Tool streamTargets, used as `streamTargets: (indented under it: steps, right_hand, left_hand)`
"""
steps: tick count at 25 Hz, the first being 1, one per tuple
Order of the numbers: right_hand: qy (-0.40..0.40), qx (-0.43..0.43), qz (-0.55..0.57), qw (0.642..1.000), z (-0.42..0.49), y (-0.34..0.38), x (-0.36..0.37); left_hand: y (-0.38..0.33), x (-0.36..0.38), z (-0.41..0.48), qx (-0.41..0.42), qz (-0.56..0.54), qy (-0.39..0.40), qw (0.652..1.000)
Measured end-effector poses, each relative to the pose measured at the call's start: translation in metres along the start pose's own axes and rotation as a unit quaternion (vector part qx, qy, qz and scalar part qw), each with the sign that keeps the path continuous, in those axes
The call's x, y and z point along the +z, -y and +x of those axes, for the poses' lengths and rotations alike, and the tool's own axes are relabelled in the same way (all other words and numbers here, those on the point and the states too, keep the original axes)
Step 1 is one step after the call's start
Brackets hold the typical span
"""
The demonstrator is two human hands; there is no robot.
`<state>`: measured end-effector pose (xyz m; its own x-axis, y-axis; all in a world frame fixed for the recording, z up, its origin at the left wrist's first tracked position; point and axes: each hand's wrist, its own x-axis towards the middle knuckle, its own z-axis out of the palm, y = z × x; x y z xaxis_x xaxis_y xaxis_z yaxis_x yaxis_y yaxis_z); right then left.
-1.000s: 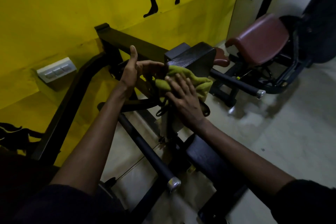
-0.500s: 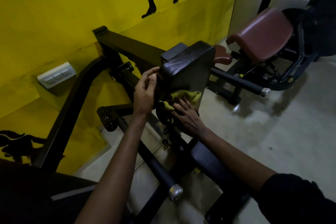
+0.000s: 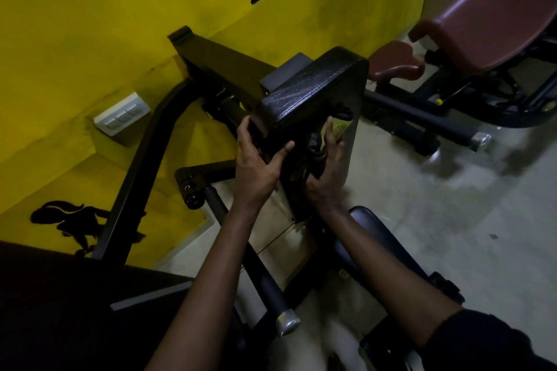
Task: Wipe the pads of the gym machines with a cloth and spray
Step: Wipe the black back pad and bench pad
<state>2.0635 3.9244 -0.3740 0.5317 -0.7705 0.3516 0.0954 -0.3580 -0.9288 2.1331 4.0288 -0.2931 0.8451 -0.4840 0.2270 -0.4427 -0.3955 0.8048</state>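
Note:
A black leather chest pad (image 3: 313, 90) stands tilted on the black machine frame in the middle of the view. My left hand (image 3: 256, 163) grips the pad's lower left edge, thumb on its near face and fingers round the side. My right hand (image 3: 327, 169) reaches up under the pad's back side and presses a yellow-green cloth (image 3: 339, 126) against it; only a small part of the cloth shows above my fingers. No spray bottle is visible.
A yellow wall (image 3: 90, 24) with a white switch plate (image 3: 122, 116) runs along the left. Black handle bars with silver caps (image 3: 286, 321) jut toward me. A maroon padded seat machine (image 3: 488, 18) stands at the back right on grey floor.
My right hand has pushed the cloth from the pad's front down and round to its underside. My left hand shifted from an open rest by the frame to gripping the pad's lower edge.

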Motion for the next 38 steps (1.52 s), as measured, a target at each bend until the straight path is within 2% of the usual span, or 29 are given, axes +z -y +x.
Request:
streamTargets:
  steps: [2, 4, 6, 9, 11, 14, 16, 19, 22, 24, 25, 28, 31, 33, 35, 36, 38]
  right_hand:
    - [-0.009, -0.016, 0.003, 1.0, 0.003, -0.012, 0.001]
    - [-0.035, 0.069, 0.023, 0.997, 0.007, -0.04, 0.002]
    - [-0.072, 0.173, 0.084, 0.979, 0.016, -0.063, 0.0]
    - [-0.101, 0.248, 0.14, 0.953, 0.026, -0.054, 0.002]
    - [-0.114, 0.193, 0.117, 0.967, 0.024, -0.032, 0.006]
    - [-0.072, 0.025, 0.101, 0.992, 0.02, -0.021, 0.006]
    - [-0.056, 0.0, 0.103, 0.993, 0.027, -0.04, -0.001]
    - [-0.068, 0.052, 0.073, 0.994, 0.024, -0.082, -0.004]
    - [-0.022, 0.172, 0.137, 0.975, 0.025, -0.095, -0.011]
    - [-0.032, 0.206, 0.146, 0.967, 0.028, -0.081, -0.014]
    - [-0.042, 0.194, 0.133, 0.971, 0.03, -0.071, -0.015]
    - [-0.05, 0.066, 0.092, 0.992, 0.031, -0.035, -0.015]
    - [-0.058, -0.008, 0.119, 0.991, 0.043, -0.01, -0.02]
    - [-0.088, -0.058, 0.098, 0.99, 0.052, -0.003, -0.026]
    - [-0.083, -0.078, 0.078, 0.99, 0.06, -0.011, -0.028]
    - [-0.082, -0.051, 0.079, 0.992, 0.063, -0.02, -0.026]
    - [-0.098, 0.104, 0.083, 0.986, 0.064, -0.042, -0.018]
  left_hand:
    - [0.004, 0.007, -0.001, 0.006, -0.006, -0.011, 1.0]
    - [0.006, 0.016, -0.003, 0.011, -0.012, -0.029, 0.999]
    - [0.006, 0.024, -0.006, -0.001, -0.022, -0.039, 0.999]
    - [0.011, 0.03, -0.007, -0.001, -0.015, -0.056, 0.998]
    - [0.011, 0.033, -0.008, 0.006, 0.02, -0.083, 0.996]
    - [0.011, 0.041, -0.007, 0.008, 0.028, -0.107, 0.994]
    - [0.008, 0.045, -0.008, 0.011, 0.026, -0.126, 0.992]
    - [0.004, 0.051, -0.007, 0.034, 0.033, -0.156, 0.987]
    - [-0.002, 0.054, -0.008, 0.043, 0.041, -0.169, 0.984]
    - [-0.003, 0.054, -0.007, 0.046, 0.027, -0.173, 0.984]
    - [-0.003, 0.054, -0.007, 0.046, 0.024, -0.175, 0.983]
    - [-0.005, 0.058, -0.008, 0.053, 0.04, -0.175, 0.982]
    - [-0.003, 0.058, -0.009, 0.053, 0.057, -0.174, 0.982]
    - [-0.004, 0.057, -0.01, 0.054, 0.063, -0.174, 0.981]
    - [-0.004, 0.057, -0.009, 0.045, 0.06, -0.178, 0.981]
    - [-0.003, 0.057, -0.007, 0.046, 0.053, -0.174, 0.982]
    - [0.0, 0.055, -0.006, 0.052, 0.03, -0.168, 0.984]
